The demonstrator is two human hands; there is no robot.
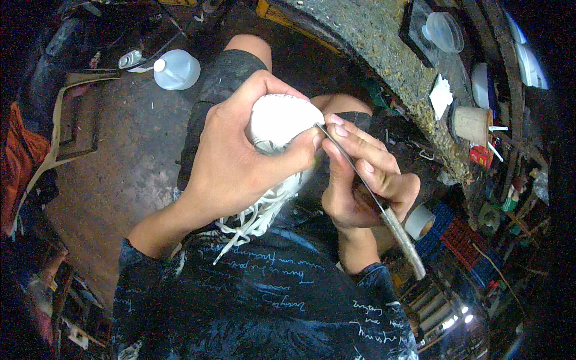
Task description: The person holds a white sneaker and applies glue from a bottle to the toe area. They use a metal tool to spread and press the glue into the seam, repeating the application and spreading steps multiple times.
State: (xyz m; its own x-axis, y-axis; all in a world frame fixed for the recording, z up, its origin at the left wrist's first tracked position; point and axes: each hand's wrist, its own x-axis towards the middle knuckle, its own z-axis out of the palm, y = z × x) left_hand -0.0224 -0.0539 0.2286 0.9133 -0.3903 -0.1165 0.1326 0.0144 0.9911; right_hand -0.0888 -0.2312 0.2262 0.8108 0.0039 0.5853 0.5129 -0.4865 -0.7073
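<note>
A white shoe (284, 119) with loose white laces (255, 217) is held over my lap, its rounded toe pointing away from me. My left hand (231, 153) wraps around it, thumb and fingers pressing on both sides of the toe. In my right hand (369, 174) is a slim metal awl (403, 241) with a thick, worn handle. Its thin tip meets the edge of the shoe, close to my left thumb. Dark stitch-like marks run along the sole edge. Much of the shoe's heel end is hidden behind my left hand and wrist.
A translucent jug (177, 69) with a white cap stands on the floor at the far left. A rough-topped bench (390, 54) at the far right carries a clear round container (445, 33). Beside my right wrist is a tape roll (420, 222).
</note>
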